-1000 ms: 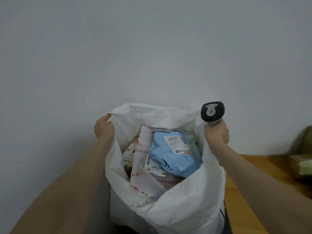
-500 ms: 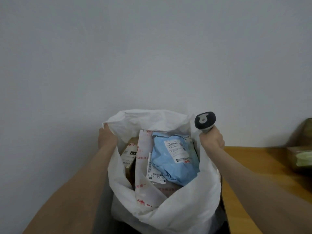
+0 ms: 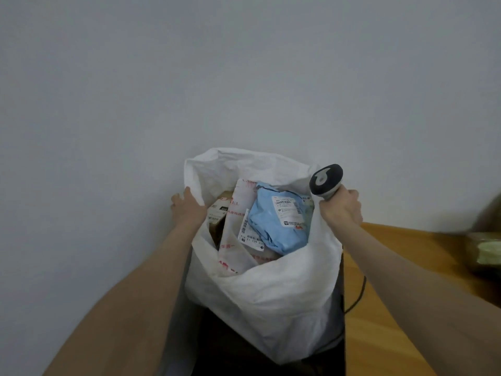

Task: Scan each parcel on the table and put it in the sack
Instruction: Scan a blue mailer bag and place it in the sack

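Observation:
A white woven sack (image 3: 271,302) stands open in front of me, against the wall. Inside lie a light blue parcel (image 3: 273,229) with a white label, a white parcel with red print (image 3: 238,226) and a brown box (image 3: 218,215) at the left. My left hand (image 3: 187,207) grips the sack's left rim. My right hand (image 3: 343,210) holds the sack's right rim and a grey and black barcode scanner (image 3: 325,180), whose head sticks up above my fist.
A wooden table (image 3: 401,308) lies to the right of the sack. Blurred parcels, one brown and one greenish (image 3: 485,251), sit at its far right edge. The scanner's dark cable (image 3: 357,297) hangs beside the sack. A plain grey wall fills the background.
The sack and both hands have dropped lower in view. My left hand has loosened its fist on the rim, fingers now spread more over the edge. The scanner tilts slightly right.

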